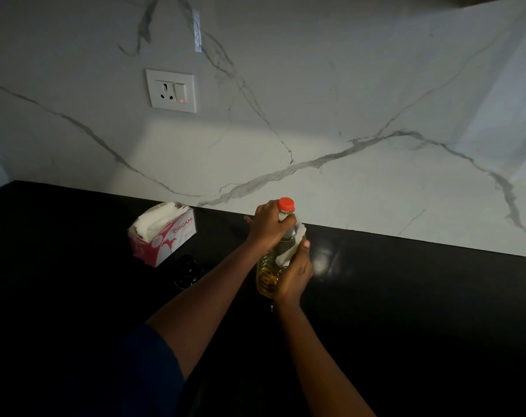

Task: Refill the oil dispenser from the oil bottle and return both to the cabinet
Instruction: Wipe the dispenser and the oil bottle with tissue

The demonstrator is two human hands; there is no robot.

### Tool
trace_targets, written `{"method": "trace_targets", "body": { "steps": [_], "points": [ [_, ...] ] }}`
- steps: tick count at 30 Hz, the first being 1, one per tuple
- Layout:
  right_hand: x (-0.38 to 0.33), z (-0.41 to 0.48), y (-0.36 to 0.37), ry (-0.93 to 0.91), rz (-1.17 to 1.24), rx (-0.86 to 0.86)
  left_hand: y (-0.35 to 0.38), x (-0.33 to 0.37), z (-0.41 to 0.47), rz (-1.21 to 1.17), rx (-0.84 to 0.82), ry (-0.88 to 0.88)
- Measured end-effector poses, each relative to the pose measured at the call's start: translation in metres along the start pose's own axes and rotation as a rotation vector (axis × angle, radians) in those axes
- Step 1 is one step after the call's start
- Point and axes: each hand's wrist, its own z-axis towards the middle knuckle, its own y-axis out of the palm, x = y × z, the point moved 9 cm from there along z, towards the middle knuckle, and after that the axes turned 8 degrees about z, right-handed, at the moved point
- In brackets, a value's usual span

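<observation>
A clear oil bottle [267, 275] with yellow oil and a red cap [286, 204] stands upright on the black counter [406, 296]. My left hand [269, 225] grips its neck just under the cap. My right hand [294, 275] holds a white tissue [288, 254] against the bottle's side. A dark, rounded object [188, 270], possibly the oil dispenser, sits on the counter left of the bottle; it is too dim to tell.
A red and white tissue box [162, 233] with tissues sticking out stands at the back left of the counter. Behind runs a white marble wall [346, 115] with a wall socket [171, 91], its red light on.
</observation>
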Motion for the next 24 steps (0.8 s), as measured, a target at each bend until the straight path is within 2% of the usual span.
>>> {"method": "trace_targets", "body": {
  "steps": [3, 9, 13, 16, 19, 24],
  "points": [
    [-0.008, 0.016, 0.009, 0.009, -0.005, -0.055, 0.001, 0.000, 0.000, -0.064, -0.028, -0.005],
    [-0.011, 0.049, 0.022, 0.113, -0.204, -0.241, 0.004, -0.004, -0.005, -0.277, -0.098, -0.024],
    [-0.003, 0.039, 0.011, 0.100, -0.176, -0.174, 0.009, -0.004, -0.005, -0.315, -0.144, -0.013],
    [0.014, 0.016, -0.004, 0.057, -0.156, -0.086, 0.006, -0.002, -0.003, -0.229, -0.066, 0.019],
    [0.032, 0.000, -0.019, -0.020, -0.291, -0.067, 0.005, 0.000, -0.001, -0.063, 0.039, 0.048],
    [0.041, 0.015, -0.019, 0.018, -0.339, -0.061, -0.005, -0.005, -0.006, -0.107, 0.125, -0.007]
  ]
}}
